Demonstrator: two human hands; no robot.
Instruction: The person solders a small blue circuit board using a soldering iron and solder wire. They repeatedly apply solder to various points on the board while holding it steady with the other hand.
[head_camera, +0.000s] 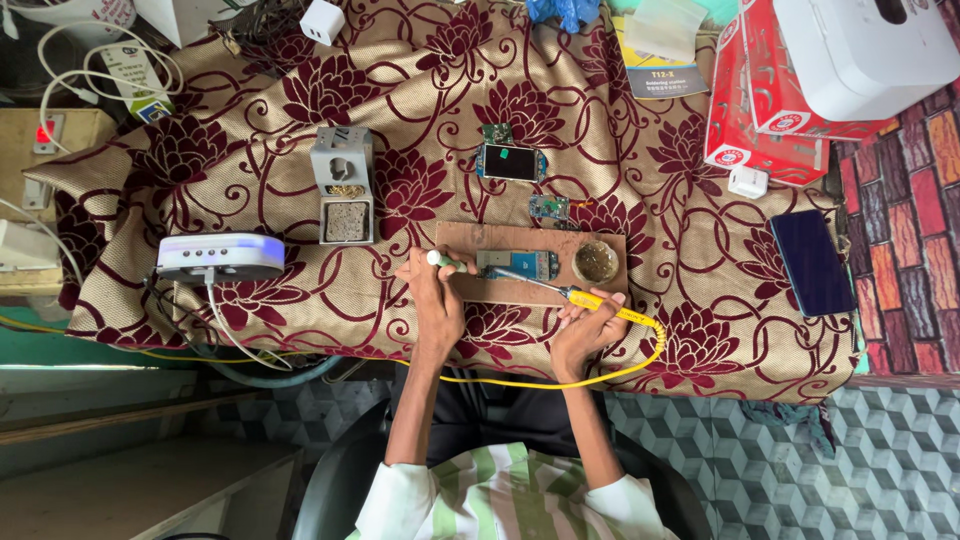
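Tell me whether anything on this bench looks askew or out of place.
Nothing is spilled or broken. The cloth lies bunched and crooked over the table. The right hand holds a soldering iron, its yellow cord sagging off the front edge.

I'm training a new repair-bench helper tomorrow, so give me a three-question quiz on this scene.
1. True or false: the right hand holds a yellow-handled soldering iron whose tip points at the circuit board on the wooden board.
2. What does the left hand hold?
A. a white-tipped tool
B. a roll of tape
C. a screwdriver with a red handle
3. Fill in: the small round tin sits on the wooden board to the ____ of the circuit board in the picture.

Key: 1 true; 2 A; 3 right.
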